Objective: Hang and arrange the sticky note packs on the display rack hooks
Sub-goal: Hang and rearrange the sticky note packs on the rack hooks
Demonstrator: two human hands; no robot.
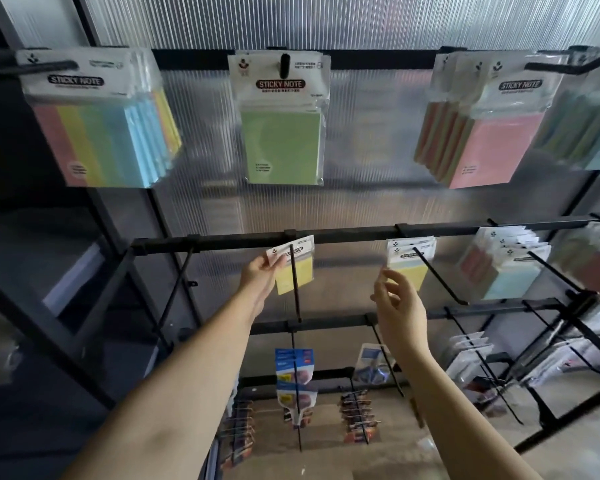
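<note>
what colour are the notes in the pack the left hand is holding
Yellow, in the sticky note pack; seen in the head view.

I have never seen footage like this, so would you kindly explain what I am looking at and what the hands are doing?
This is one picture from a camera worn on a person's head, looking forward at a shop display rack of black bars and hooks. No machine is involved, only two bare hands. The left hand pinches the header of a yellow sticky note pack at the middle hook. The right hand reaches, fingers relaxed, towards the packs on the next hook. More packs hang on the top row.
</note>
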